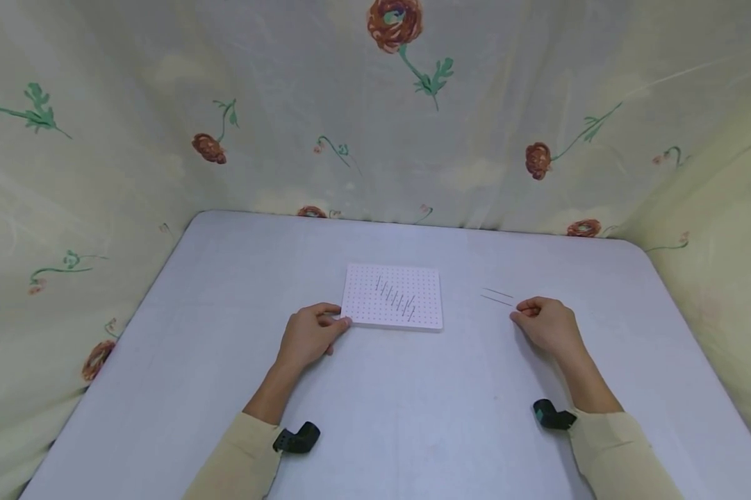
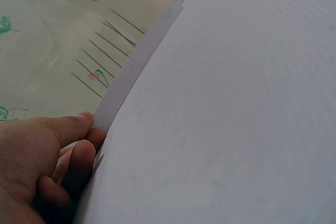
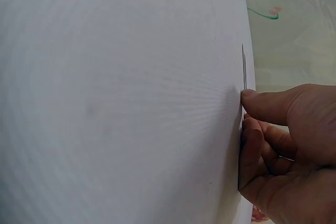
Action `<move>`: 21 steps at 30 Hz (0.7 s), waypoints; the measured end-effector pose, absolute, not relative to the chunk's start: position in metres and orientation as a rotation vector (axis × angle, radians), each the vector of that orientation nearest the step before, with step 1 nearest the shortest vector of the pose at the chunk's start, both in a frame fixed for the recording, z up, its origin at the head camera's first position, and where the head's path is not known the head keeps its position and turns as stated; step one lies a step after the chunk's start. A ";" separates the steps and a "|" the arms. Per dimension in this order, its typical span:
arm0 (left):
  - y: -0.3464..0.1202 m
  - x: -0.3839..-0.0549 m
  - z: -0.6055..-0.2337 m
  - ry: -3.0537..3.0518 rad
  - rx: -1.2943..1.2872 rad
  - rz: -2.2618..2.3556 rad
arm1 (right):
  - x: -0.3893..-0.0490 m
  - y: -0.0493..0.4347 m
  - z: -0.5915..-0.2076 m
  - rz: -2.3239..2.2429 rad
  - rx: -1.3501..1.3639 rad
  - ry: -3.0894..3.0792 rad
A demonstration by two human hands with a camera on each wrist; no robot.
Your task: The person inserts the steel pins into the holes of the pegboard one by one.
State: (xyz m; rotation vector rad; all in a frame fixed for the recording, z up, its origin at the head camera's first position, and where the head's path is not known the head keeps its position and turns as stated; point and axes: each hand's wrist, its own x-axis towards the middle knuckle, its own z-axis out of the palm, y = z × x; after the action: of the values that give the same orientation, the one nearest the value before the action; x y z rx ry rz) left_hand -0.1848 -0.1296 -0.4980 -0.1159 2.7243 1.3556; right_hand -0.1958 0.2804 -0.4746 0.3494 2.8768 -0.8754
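A white pegboard [image 1: 362,316] with rows of small holes lies on the table, and several thin dark pins [image 1: 394,297] stand in it in a slanting line. At its near left corner my left hand [image 1: 309,336] grips the edge, thumb on top. In the left wrist view the thumb [image 2: 73,128] presses on the board's rim [image 2: 131,72]. Two more thin pins [image 1: 497,300] lie side by side on the table, right of the board. Beside their right ends is my right hand [image 1: 547,325], thumb and forefinger slightly apart. The right wrist view shows its thumb [image 3: 268,103] close to the pins [image 3: 244,66].
The white table [image 1: 225,278] has rounded far corners. Pale curtains [image 1: 463,139] with a flower print hang behind it and at both sides. A black device [image 1: 297,438] is strapped to the left wrist and another [image 1: 553,415] to the right.
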 end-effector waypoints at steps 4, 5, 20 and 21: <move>-0.130 -0.185 -0.500 2.719 -0.119 1.364 | -0.197 0.281 -0.475 -0.880 0.339 2.886; -0.130 -0.185 -0.500 2.719 -0.117 1.367 | -0.197 0.281 -0.475 -0.882 0.337 2.888; -0.130 -0.186 -0.501 2.723 -0.101 1.372 | -0.205 0.277 -0.474 -0.855 0.348 2.930; -0.130 -0.186 -0.501 2.725 -0.103 1.370 | -0.205 0.276 -0.473 -0.858 0.351 2.931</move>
State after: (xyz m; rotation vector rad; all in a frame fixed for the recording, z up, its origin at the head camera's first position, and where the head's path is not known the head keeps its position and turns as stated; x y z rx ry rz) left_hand -0.1861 -0.1303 -0.5007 -0.1027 2.7247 1.3698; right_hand -0.2054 0.2763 -0.4733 0.3512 2.9308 -0.8576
